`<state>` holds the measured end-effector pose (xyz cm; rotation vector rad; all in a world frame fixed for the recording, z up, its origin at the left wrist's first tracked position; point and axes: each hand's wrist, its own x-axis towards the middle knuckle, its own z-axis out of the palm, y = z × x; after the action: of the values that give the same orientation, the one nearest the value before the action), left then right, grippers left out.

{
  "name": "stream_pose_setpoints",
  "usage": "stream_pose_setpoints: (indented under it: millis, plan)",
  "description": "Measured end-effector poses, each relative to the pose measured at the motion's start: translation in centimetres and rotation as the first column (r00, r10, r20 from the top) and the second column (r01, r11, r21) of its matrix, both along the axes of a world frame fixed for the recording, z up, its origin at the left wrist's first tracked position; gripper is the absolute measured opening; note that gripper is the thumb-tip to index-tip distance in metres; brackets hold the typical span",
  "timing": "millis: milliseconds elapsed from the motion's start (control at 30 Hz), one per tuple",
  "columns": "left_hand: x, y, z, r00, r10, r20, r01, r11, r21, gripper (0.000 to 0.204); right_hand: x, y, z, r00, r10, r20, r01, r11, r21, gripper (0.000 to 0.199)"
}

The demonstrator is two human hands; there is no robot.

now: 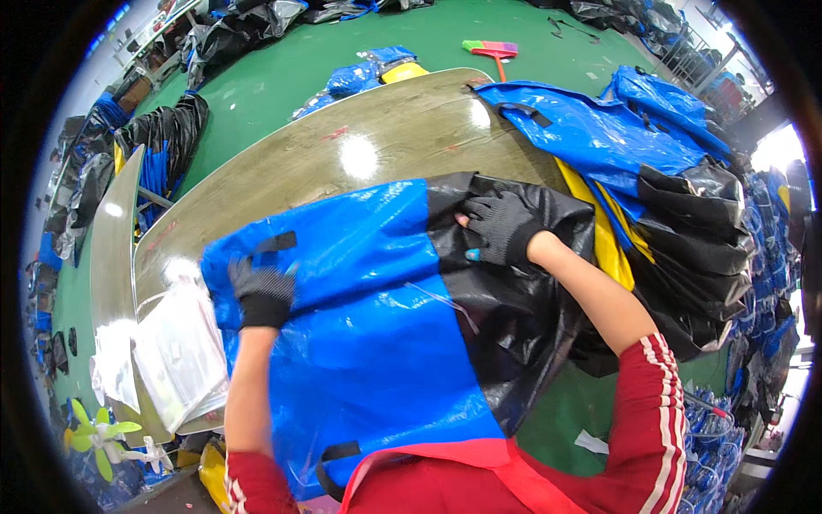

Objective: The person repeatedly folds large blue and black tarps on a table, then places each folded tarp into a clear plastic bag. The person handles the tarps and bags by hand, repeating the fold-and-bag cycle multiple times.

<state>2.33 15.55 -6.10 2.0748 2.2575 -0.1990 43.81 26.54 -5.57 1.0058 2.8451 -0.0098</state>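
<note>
A large blue-and-black plastic tarp bag (368, 360) lies over the table's near edge and reaches down to my body. My left hand (264, 291), in a dark knit glove, rests flat on the blue part with its fingers apart, just below a black strap (276, 242). Its outline is slightly blurred. My right hand (498, 227), gloved alike with some fingertips bare, lies spread on the wrinkled black part. A second black strap (341, 451) shows at the bag's near edge.
The table (342, 163) has a wood-grain top. Clear plastic bags (180, 351) lie at its left; blue, black and yellow tarp bags (599, 137) pile up at the right. Beyond it, packed blue bundles (353, 80) and a broom (491, 50) lie on the green floor. A small fan (98, 433) is at lower left.
</note>
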Motion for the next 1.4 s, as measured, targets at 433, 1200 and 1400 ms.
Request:
stream_pose_setpoints:
  millis: [433, 1200, 1400]
  plan:
    - [15.3, 5.0, -2.5, 0.761, -0.632, 0.147, 0.555, 0.751, 0.358, 0.069, 5.5, -19.7, 10.9, 0.946, -0.047, -0.32, -0.001, 0.989, -0.147, 0.015]
    - [-9.1, -28.7, 9.9, 0.599, 0.087, 0.796, -0.009, 0.995, -0.102, 0.046, 0.5, 0.1, 0.2, 0.906, -0.417, -0.071, 0.401, 0.901, -0.167, 0.039]
    - [-8.2, -26.9, -1.7, 0.405, 0.316, 0.858, -0.759, 0.64, 0.122, 0.036, 0.2, -0.7, 0.8, 0.867, -0.496, -0.047, 0.466, 0.84, -0.278, 0.044]
